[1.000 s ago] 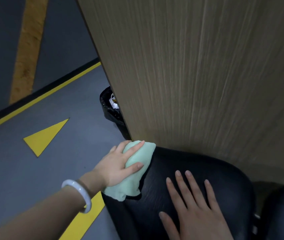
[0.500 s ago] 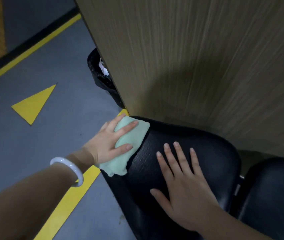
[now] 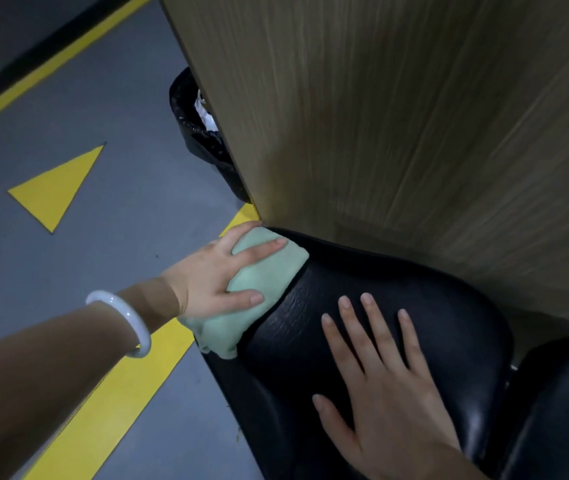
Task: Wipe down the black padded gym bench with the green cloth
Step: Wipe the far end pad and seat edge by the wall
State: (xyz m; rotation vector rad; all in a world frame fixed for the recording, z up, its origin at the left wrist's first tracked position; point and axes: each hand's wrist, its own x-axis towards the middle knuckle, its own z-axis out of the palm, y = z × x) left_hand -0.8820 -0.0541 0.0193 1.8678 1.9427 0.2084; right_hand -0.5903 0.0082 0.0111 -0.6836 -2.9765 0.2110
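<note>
The black padded bench fills the lower right, its far end against a wooden panel. A light green cloth lies over the pad's far left corner and hangs a little over the left edge. My left hand, with a white bangle on the wrist, presses the cloth with fingers and thumb spread straight over it. My right hand rests flat on the middle of the pad, fingers straight and apart, a hand's width from the cloth.
A tall wooden panel stands right behind the bench. A black-lined waste bin sits partly hidden at the panel's left. The grey floor on the left carries a yellow triangle and a yellow stripe. A second black pad adjoins on the right.
My view has dropped toward the bench, so more of the pad shows. The cloth and my left hand stay at the pad's far left corner; my right hand remains flat on the pad.
</note>
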